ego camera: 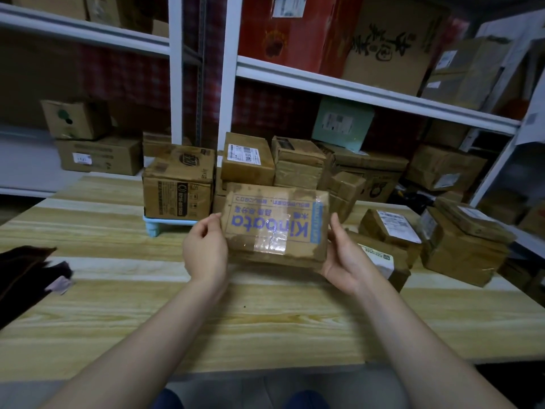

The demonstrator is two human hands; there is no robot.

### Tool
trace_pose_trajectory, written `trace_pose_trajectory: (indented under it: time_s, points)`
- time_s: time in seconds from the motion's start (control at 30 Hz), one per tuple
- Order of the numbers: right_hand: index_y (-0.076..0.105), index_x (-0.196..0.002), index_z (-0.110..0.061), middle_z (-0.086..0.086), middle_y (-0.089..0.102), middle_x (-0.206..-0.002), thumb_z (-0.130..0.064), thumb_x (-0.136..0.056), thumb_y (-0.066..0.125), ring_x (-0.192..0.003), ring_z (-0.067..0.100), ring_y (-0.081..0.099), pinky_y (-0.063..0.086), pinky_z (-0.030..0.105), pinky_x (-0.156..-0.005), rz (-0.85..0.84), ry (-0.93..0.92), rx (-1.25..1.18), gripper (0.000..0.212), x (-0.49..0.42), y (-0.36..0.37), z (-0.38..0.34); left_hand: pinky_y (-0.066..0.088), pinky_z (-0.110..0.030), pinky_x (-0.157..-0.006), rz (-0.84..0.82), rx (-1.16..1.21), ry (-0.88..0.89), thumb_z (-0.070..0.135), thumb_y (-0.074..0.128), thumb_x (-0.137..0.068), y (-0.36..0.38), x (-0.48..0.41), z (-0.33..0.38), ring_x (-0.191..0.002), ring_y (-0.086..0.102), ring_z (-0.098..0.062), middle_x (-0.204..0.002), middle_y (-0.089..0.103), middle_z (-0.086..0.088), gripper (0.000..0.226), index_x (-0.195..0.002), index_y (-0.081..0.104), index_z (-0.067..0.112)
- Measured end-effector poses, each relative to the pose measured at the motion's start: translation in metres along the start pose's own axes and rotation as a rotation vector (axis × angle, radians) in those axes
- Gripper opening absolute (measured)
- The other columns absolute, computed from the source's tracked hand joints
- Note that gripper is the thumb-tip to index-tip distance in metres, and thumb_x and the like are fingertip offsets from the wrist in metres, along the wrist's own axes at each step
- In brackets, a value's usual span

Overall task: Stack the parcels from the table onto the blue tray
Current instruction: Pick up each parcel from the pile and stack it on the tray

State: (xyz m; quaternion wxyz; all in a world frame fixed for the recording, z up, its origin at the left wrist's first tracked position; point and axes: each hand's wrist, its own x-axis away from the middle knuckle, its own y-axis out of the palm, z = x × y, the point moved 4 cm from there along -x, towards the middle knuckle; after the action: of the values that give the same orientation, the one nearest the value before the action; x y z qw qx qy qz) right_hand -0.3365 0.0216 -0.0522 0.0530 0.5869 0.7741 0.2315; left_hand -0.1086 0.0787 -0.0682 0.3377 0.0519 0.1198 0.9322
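Both hands hold one flat brown parcel (275,225) above the wooden table (206,314), its face with blue upside-down print tilted toward the camera. The left hand (205,252) pinches the parcel's left edge, thumb on the front and fingers hidden behind; the right hand (343,259) cups the right lower corner from beneath, its fingertips out of sight under the cardboard. The parcel hides the middle of the stack (247,163) behind it. Of the blue tray (160,223) only a front rim and one leg show beneath a large box (180,187). More parcels (460,246) lie on the table to the right, one partly covered by the right hand. A dark blurred cloth (20,276) is cut off at the left edge.
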Motion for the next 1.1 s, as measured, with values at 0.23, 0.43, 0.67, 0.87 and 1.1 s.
trace_pose_trajectory:
  time_s: [0.23,0.43,0.67,0.87,1.1]
  points:
    - [0.061,-0.129,-0.018,0.014,0.071,-0.122,-0.047,-0.094,0.054,-0.117,0.031,0.065,0.053,0.050,-0.099,0.038,0.041,0.169,0.047,0.002,-0.015,0.003,0.047,-0.043,-0.100,-0.050,-0.037,-0.023,0.046,0.049,-0.089,0.002,0.001,-0.008,-0.098,0.063,-0.018,-0.095,0.072,0.008,0.024,-0.083,0.070,0.035]
    - [0.061,-0.130,-0.029,0.005,0.072,-0.119,-0.052,-0.086,0.057,-0.109,0.022,0.064,0.055,0.039,-0.089,0.057,0.050,0.249,0.050,-0.004,-0.033,0.009,0.048,-0.040,-0.093,-0.109,-0.091,-0.075,0.041,0.046,-0.098,0.009,0.007,-0.016,-0.089,0.064,-0.018,-0.084,0.072,0.007,0.033,-0.081,0.071,0.028]
    - [0.065,-0.122,-0.039,-0.003,0.068,-0.085,-0.040,-0.097,0.053,-0.074,0.015,0.053,0.045,0.032,-0.065,0.052,0.027,0.248,0.028,-0.007,-0.048,0.006,0.047,-0.041,-0.098,-0.122,-0.073,-0.076,0.043,0.040,-0.099,0.016,0.011,-0.017,-0.097,0.064,-0.021,-0.093,0.073,0.005,0.039,-0.101,0.074,0.024]
    - [0.065,-0.118,-0.020,0.005,0.077,-0.100,-0.040,-0.098,0.052,-0.097,0.023,0.068,0.059,0.043,-0.079,0.086,-0.032,0.092,0.031,-0.004,-0.047,0.006,0.051,-0.038,-0.085,-0.078,-0.032,-0.041,0.041,0.039,-0.101,0.018,0.017,-0.011,-0.082,0.066,-0.022,-0.076,0.071,0.006,0.042,-0.078,0.069,0.023]
    - [0.062,-0.127,-0.019,0.010,0.073,-0.118,-0.043,-0.093,0.053,-0.115,0.027,0.064,0.059,0.040,-0.080,0.071,-0.070,0.015,0.042,-0.002,-0.043,0.003,0.050,-0.041,-0.092,-0.066,-0.011,0.014,0.043,0.041,-0.096,0.019,0.015,-0.012,-0.085,0.068,-0.022,-0.078,0.073,0.003,0.045,-0.068,0.068,0.021]
